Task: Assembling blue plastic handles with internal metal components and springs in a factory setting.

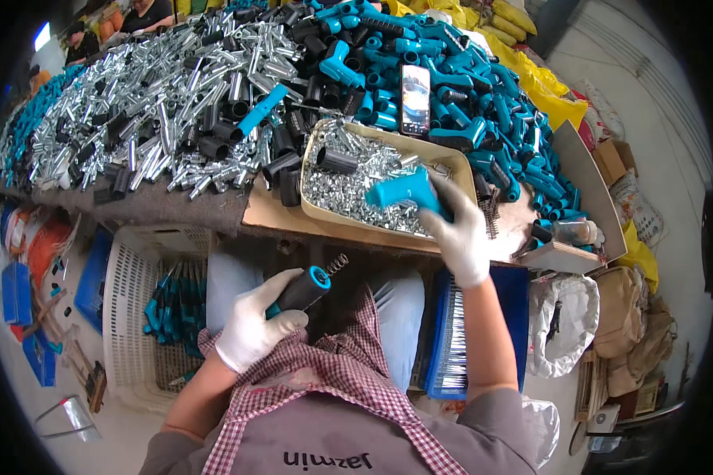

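Note:
My left hand (260, 321), in a white glove, is closed round a black and teal tool handle (303, 291) above my lap. A coil spring (337, 264) sticks out from the handle's teal-rimmed end. My right hand (458, 236), also gloved, grips a teal plastic housing (404, 190), slightly blurred, over a cream tray (325, 210). Small metal parts (342, 186) fill the tray, and a black sleeve (337, 161) lies among them. The fingers of my right hand partly cover the housing's right end.
Beyond the tray are heaps of metal parts (190, 87) and teal housings (451, 75), with a phone (415, 99) propped there. A white crate (127, 317) holding teal tools stands left of my legs; a blue bin (516, 317) of metal rods stands right. Other people sit far left.

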Available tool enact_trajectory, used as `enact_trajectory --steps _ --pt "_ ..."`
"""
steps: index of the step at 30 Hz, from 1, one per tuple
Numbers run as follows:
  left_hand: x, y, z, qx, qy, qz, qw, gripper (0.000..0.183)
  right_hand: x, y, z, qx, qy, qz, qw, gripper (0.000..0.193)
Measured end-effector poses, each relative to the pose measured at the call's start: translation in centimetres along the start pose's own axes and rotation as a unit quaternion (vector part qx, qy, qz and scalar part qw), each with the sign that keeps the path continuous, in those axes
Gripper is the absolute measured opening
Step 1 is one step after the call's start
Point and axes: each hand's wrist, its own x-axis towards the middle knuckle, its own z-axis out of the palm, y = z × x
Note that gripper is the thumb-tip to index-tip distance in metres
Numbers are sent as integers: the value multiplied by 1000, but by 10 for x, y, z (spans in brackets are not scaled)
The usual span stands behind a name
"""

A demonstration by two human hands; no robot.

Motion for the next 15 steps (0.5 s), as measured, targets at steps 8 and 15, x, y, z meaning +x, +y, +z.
enact_trajectory --steps 8,15 --pt "-2 -5 -4 48 -3 35 998 68 -67 -33 -2 96 -72 81 989 63" --pt "-13 4 -19 161 5 62 985 58 -60 -45 1 -28 -134 -50 989 66"
